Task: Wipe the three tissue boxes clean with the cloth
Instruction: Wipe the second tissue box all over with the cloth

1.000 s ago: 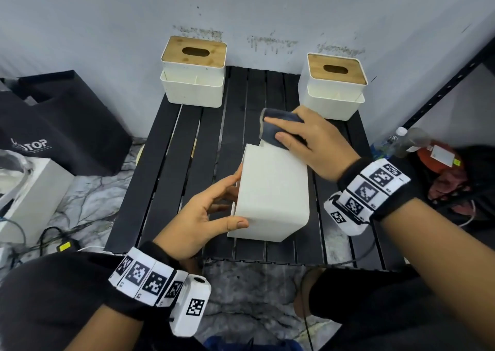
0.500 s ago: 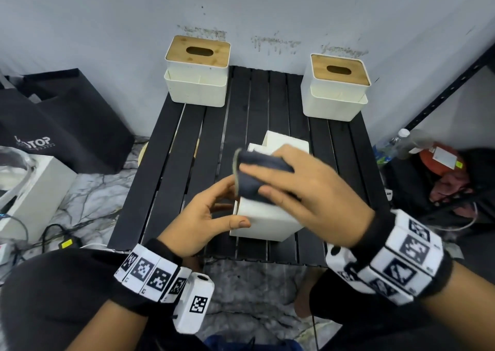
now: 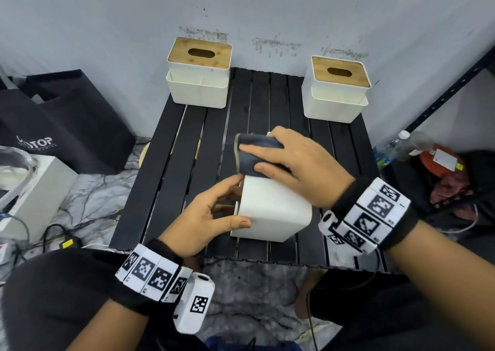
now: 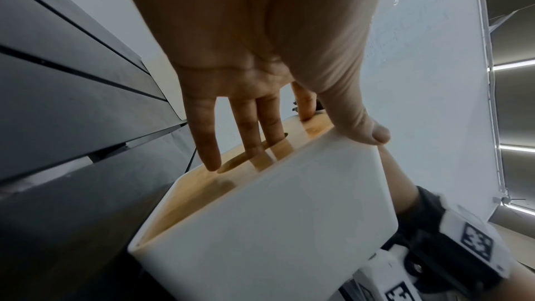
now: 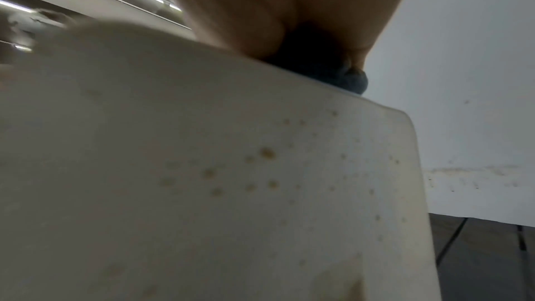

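A white tissue box [image 3: 270,211] lies on its side in the middle of the black slatted table [image 3: 182,168]. My left hand [image 3: 235,202] holds it: the fingers lie on the wooden lid [image 4: 289,141] and the thumb hooks over the upper white face [image 4: 275,226]. With my right hand [image 3: 278,160] I press a folded dark cloth [image 3: 250,153] on the far end of that upper face. In the right wrist view the cloth [image 5: 347,79] sits under my palm, and small brown specks dot the box's side [image 5: 202,168]. Two more wooden-lidded boxes stand upright at the back left [image 3: 199,82] and back right [image 3: 337,90].
A wall runs right behind the table. On the floor at the left are a black bag [image 3: 61,125], a white case [image 3: 34,190] and cables. At the right stand a black metal rack [image 3: 450,82], a plastic bottle [image 3: 396,147] and a red object [image 3: 439,163].
My right hand drew the cloth along the box's upper face toward me, then slid it back to the far end. The left hand and the box stayed put.
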